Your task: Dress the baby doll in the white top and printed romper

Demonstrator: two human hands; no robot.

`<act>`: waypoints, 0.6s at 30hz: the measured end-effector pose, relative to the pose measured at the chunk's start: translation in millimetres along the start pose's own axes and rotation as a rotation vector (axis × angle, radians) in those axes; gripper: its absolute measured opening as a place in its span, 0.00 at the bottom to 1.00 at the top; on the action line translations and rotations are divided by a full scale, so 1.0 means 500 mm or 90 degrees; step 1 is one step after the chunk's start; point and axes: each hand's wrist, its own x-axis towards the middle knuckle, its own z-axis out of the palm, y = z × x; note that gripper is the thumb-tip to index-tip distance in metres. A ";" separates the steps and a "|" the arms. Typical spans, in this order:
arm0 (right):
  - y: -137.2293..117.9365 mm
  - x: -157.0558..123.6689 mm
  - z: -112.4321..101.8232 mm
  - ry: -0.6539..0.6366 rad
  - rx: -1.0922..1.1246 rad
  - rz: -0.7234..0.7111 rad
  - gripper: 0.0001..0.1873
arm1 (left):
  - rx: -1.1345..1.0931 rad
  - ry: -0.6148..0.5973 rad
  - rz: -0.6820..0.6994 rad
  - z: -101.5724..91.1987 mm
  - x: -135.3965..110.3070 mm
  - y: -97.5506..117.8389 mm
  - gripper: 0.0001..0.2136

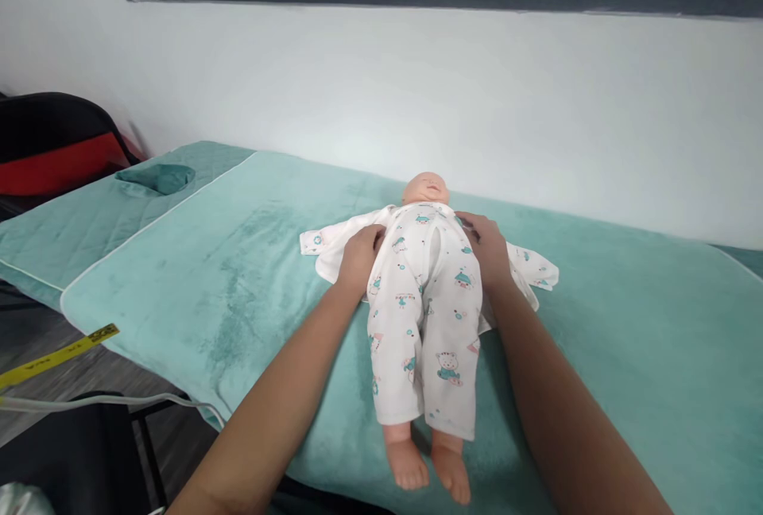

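A baby doll (pixel 424 191) lies on its back on a teal towel (pixel 238 276), head toward the wall, bare feet near me. It wears white printed trousers (pixel 426 324), pulled high on the body. A matching white printed top (pixel 334 243) lies spread open under it, sleeves out to both sides. My left hand (pixel 359 254) rests at the doll's left side at the waistband, fingers curled on the cloth. My right hand (pixel 489 249) holds the other side of the waistband the same way.
The towel covers a padded teal table (pixel 71 221) against a white wall. A folded teal cloth (pixel 156 179) lies at its far left. A black and red chair (pixel 53 149) stands at left. A yellow tape strip (pixel 56 356) and a cable lie at lower left.
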 end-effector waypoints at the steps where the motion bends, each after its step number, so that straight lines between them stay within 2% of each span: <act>1: 0.000 0.001 0.000 0.002 -0.001 0.001 0.20 | -0.031 -0.006 -0.030 -0.001 0.000 -0.001 0.12; 5: 0.000 0.008 0.003 -0.004 0.014 0.039 0.19 | -0.114 -0.038 -0.120 -0.003 0.005 -0.010 0.12; 12: -0.016 0.035 0.000 -0.042 0.086 0.221 0.14 | -0.341 -0.165 -0.277 -0.015 0.008 -0.018 0.16; 16: -0.019 0.047 0.000 -0.047 0.200 0.332 0.15 | -0.388 -0.236 -0.301 -0.020 0.007 -0.012 0.13; 18: -0.020 0.049 0.002 -0.039 0.224 0.353 0.15 | -0.385 -0.267 -0.293 -0.022 0.007 -0.009 0.11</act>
